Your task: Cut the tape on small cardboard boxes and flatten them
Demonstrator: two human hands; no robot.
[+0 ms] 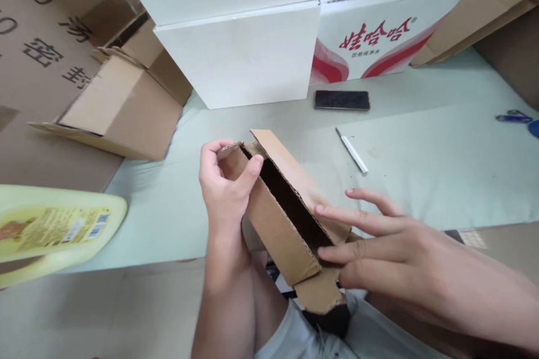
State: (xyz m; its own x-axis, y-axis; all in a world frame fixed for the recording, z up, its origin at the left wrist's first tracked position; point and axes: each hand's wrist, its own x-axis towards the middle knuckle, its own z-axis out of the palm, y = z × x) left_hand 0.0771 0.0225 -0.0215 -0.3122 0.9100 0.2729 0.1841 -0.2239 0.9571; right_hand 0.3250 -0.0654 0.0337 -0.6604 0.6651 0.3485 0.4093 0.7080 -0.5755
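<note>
the small cardboard box [280, 224] is in the middle of the frame, tilted over the near edge of the desk [429, 146], its long narrow opening facing up. of the two hands, the left hand [223, 190] is closed around the far end of it, thumb bent over the rim. the right hand [416, 258], at the lower right, is open with fingers spread and grips nothing; its fingertips are at the near end of the opening, though whether each one touches is hard to tell. a short end flap [318, 291] hangs out at the bottom centre.

right of centre, a slim white tool [353, 152] lies on the desk, below a dark phone [342, 101]. white cartons [240, 56] stand across the top of the frame, one with red lettering. a yellow bottle [92, 235] is at the lower left, below an open brown box [138, 109].
</note>
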